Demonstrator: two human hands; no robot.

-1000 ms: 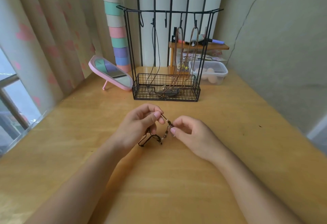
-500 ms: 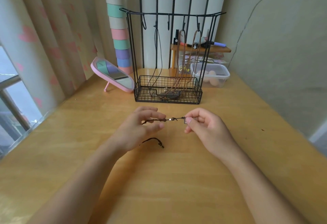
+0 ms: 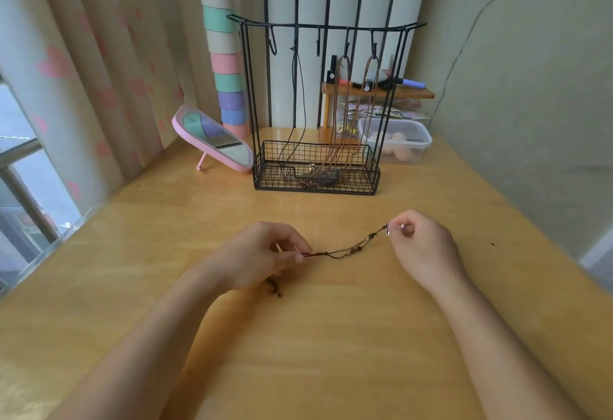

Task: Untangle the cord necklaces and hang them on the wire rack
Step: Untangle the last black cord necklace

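A dark cord necklace (image 3: 345, 251) with small beads stretches between my two hands just above the wooden table (image 3: 331, 336). My left hand (image 3: 258, 253) pinches one part of the cord, and a loose end trails out below that hand. My right hand (image 3: 421, 244) pinches the other end at a small metal clasp. Behind them stands the black wire rack (image 3: 316, 104) with a basket base. One black cord and two brown cords hang from its hooks, their pendants lying in the basket.
A pink tilted mirror (image 3: 212, 139) stands left of the rack. A clear lidded box (image 3: 398, 141) and a small wooden shelf (image 3: 378, 91) with cosmetics sit behind it on the right. Curtains and a window are to the left, a wall to the right.
My hands have drawn apart, the right one moving right and slightly away. The bunched cord has been pulled out into a long line between them.
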